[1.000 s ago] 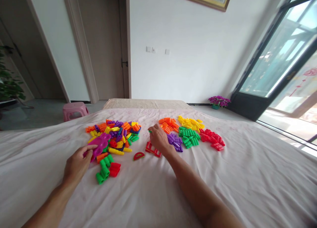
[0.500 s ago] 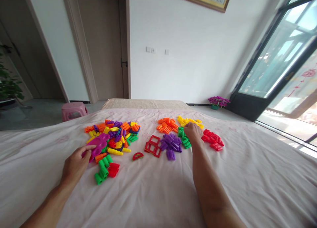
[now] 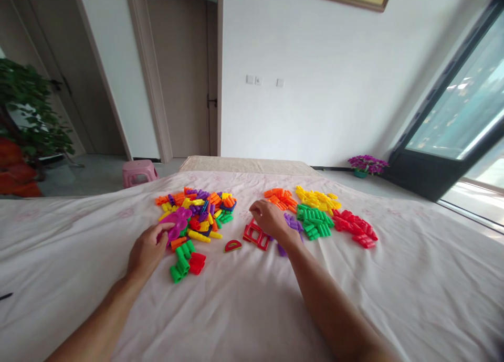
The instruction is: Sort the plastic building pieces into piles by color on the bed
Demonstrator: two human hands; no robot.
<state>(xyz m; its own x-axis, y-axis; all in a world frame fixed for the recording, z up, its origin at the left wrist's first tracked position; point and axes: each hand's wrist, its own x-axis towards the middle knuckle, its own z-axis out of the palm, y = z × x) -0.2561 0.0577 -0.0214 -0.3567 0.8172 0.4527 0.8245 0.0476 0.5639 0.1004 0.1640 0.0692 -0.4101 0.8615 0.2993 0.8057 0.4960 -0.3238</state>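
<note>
My left hand point(image 3: 147, 249) is closed on the edge of a magenta flower-shaped plastic piece point(image 3: 179, 221), at the near left side of a mixed heap of plastic building pieces point(image 3: 205, 204). My right hand point(image 3: 271, 219) is above the red square frames point(image 3: 258, 237) and partly covers the purple pieces point(image 3: 293, 223). Its fingers are curled in, with nothing showing between them. Beyond and to its right lie separate groups of orange pieces point(image 3: 280, 198), yellow pieces point(image 3: 315, 198), green pieces point(image 3: 315, 221) and red pieces point(image 3: 355, 227).
Close to the left hand lie joined green pieces point(image 3: 181, 265) and a red piece point(image 3: 197, 263). A red half-round piece point(image 3: 232, 246) is between the groups. Everything rests on a wrinkled pale cloth point(image 3: 236, 315). A pink stool point(image 3: 139, 173) stands beyond it.
My right hand has moved left from the green and yellow groups, uncovering the green pieces. My left hand still holds the magenta piece. The camera view has turned left.
</note>
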